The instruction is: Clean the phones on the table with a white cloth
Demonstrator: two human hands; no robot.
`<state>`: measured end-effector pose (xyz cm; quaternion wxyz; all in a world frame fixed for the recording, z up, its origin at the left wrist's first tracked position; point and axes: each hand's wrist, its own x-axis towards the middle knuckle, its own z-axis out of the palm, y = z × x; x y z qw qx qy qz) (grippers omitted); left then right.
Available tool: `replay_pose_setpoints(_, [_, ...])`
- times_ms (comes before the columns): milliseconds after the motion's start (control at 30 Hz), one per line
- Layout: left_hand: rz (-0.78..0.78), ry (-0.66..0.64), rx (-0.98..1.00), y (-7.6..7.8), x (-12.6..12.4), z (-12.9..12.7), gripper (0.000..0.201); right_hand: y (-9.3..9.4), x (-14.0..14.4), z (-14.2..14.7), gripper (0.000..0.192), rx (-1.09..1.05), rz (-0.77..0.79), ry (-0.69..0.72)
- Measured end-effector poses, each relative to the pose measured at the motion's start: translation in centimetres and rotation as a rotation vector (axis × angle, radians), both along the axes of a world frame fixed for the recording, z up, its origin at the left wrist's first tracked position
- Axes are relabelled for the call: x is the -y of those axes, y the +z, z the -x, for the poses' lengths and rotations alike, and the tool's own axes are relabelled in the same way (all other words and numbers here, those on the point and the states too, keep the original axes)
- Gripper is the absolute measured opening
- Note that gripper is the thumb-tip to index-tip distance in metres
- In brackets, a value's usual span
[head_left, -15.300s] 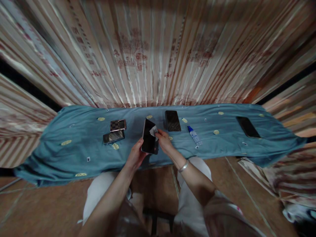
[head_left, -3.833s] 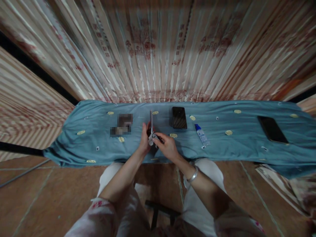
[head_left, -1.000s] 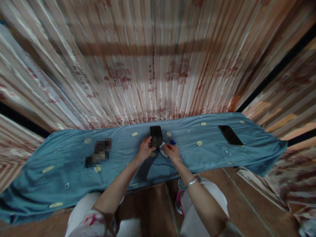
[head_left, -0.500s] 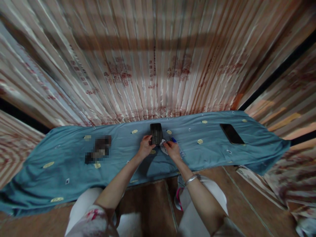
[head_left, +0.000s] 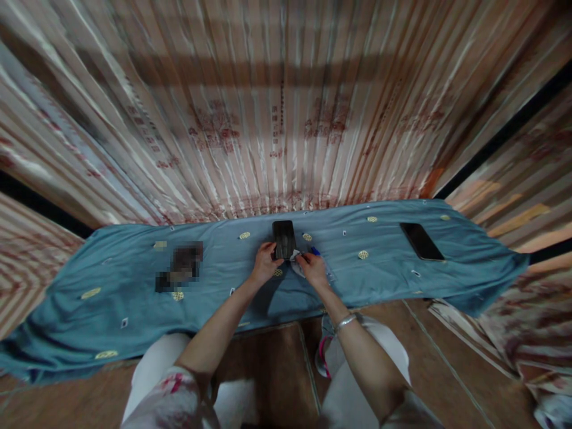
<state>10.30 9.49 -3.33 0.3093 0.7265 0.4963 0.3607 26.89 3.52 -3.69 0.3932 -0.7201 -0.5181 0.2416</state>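
Note:
Near the middle of the covered surface is a dark rectangular phone (head_left: pixel 285 238), its glossy face turned up. My left hand (head_left: pixel 267 262) grips its near left corner between thumb and fingers. Closed in a pinch, my right hand (head_left: pixel 313 267) holds a small white cloth or tissue (head_left: pixel 296 257) against the phone's near right corner. Just beyond the right hand lies a small blue item (head_left: pixel 315 251), partly hidden by the fingers. Clear plastic (head_left: pixel 330 274) shows beside that hand.
A blue patterned cloth (head_left: pixel 223 256) covers the long surface. Another dark phone (head_left: pixel 421 241) lies to the right. At the left is a pixelated dark object (head_left: pixel 181 265) I cannot make out. Striped curtains (head_left: pixel 277 119) hang behind and at both sides, with dark poles (head_left: pixel 496 137).
The view has shifted slightly. Both hands stay at the phone's near edge, the right one still with the white cloth; little else differs.

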Motion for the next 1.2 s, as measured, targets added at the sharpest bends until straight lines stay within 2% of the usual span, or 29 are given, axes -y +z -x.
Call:
replay_pose_setpoints(300, [-0.036,0.001,-0.077,-0.2,-0.1,-0.1,0.042,0.6,0.9,-0.1,0.031,0.012,0.017,0.066])
replay_pose_setpoints(533, [-0.063,-0.014,-0.064,-0.2,0.0,0.0,0.043,1.0,2.6,-0.6,0.037,-0.105,-0.016,0.191])
replay_pose_setpoints(700, [-0.029,0.011,-0.009,-0.7,0.0,-0.1,0.054,1.1,2.1,-2.5,0.033,-0.361,-0.24,0.074])
replay_pose_setpoints(800, [-0.028,0.054,-0.001,-0.8,0.2,-0.3,0.06,0.8,1.3,-3.4,0.032,-0.415,-0.34,0.02])
replay_pose_setpoints(900, [-0.03,0.083,-0.02,-0.9,0.5,-0.5,0.069,0.8,0.0,-3.4,0.034,-0.313,-0.359,0.003])
replay_pose_setpoints(1000, [-0.005,0.056,0.013,-1.3,0.8,-0.8,0.078,1.6,-2.3,-2.7,0.035,-0.06,-0.334,-0.022])
replay_pose_setpoints(1100, [0.023,0.081,0.071,-2.2,0.9,-1.1,0.075,2.5,-5.5,-2.0,0.039,0.212,-0.276,0.023])
replay_pose_setpoints(1200, [0.024,0.131,0.11,-3.0,0.9,-1.3,0.073,2.8,-9.0,-1.2,0.04,0.398,-0.282,0.142])
